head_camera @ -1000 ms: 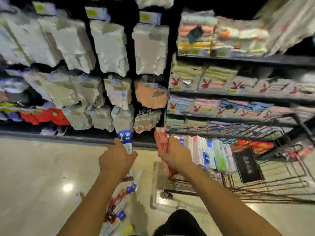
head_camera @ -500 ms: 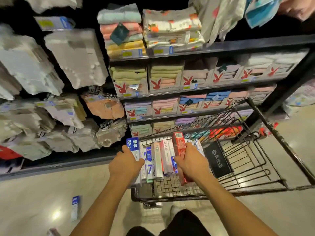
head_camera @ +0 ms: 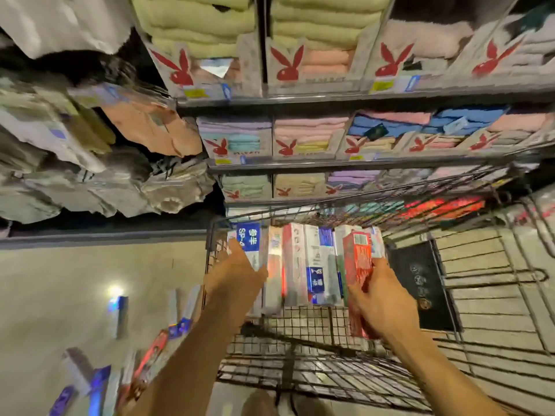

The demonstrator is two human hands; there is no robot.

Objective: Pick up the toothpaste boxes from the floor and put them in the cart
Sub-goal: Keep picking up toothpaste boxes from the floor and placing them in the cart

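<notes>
My left hand [head_camera: 232, 276] grips a white and blue toothpaste box [head_camera: 248, 240] at the left end of a row of upright boxes [head_camera: 303, 265] inside the black wire cart [head_camera: 300, 331]. My right hand [head_camera: 381, 304] holds a red toothpaste box [head_camera: 359, 265] at the right end of that row, its lower end down in the cart. Several more toothpaste boxes [head_camera: 120, 313] lie scattered on the beige floor to the lower left, some blue and white, one red [head_camera: 153, 352].
Shelves of folded towels [head_camera: 300, 136] rise right behind the cart. Packaged goods [head_camera: 90, 163] hang on the dark rack to the left. A black sign panel [head_camera: 420, 286] lies in the cart to the right of the boxes. Beige floor [head_camera: 60, 280] spreads left.
Both hands have moved forward and down into the cart with their boxes, and the view has closed in on the cart. The boxes now stand in line with the row.
</notes>
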